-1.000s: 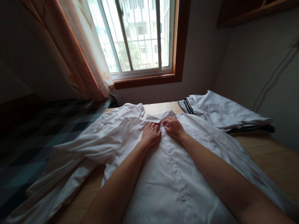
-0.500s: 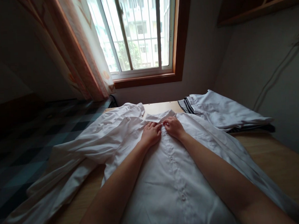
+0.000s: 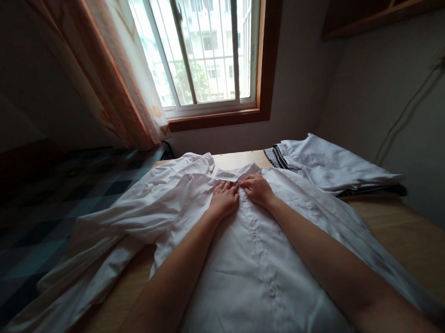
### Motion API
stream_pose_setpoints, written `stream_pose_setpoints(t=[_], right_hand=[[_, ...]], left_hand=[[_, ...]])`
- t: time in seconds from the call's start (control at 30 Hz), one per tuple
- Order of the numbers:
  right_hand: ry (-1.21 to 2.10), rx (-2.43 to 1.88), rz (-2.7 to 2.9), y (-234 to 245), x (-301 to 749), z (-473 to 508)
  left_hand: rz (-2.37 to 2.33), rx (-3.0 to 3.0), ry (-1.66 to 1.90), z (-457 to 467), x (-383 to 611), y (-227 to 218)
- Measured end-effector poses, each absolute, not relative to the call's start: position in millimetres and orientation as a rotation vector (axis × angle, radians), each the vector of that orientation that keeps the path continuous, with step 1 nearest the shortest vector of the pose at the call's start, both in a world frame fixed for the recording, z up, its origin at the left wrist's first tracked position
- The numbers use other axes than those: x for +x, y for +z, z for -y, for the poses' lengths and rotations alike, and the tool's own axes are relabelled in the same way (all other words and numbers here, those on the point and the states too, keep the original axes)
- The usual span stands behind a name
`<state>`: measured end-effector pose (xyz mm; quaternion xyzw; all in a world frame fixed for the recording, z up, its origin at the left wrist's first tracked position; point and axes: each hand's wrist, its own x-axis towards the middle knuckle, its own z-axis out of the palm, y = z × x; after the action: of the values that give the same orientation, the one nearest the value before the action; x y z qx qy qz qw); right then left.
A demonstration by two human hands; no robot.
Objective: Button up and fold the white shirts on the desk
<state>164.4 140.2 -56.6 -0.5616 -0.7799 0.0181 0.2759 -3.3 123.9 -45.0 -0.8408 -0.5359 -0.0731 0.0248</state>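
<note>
Directly underneath left hand (image 3: 224, 198) (grip unclear) and right hand (image 3: 259, 190) (pinching placket (image 3: 256, 241) by collar (image 3: 228, 175)): white shirt (image 3: 221, 286), spread flat.

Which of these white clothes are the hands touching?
The shirt spread in the middle, buttons down its front: left hand and right hand are near its collar. The pile at back right is untouched.

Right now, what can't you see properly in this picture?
In the head view:
Hem of the white shirt: cut off by the bottom edge.
Shirt under the left hand: hidden by it.
Whether the right hand grips anything: too small to tell.
Dark cloth: mostly covered by folded white clothing.
</note>
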Motion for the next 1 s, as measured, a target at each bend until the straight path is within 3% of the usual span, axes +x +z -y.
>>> stream_pose_setpoints(t=[1.0], right_hand=[[0.120, -1.501, 2.139, -58.6, 166.0, -139.3]], left_hand=[[1.659, -2.554, -0.304, -123.2, -2.9, -49.0]])
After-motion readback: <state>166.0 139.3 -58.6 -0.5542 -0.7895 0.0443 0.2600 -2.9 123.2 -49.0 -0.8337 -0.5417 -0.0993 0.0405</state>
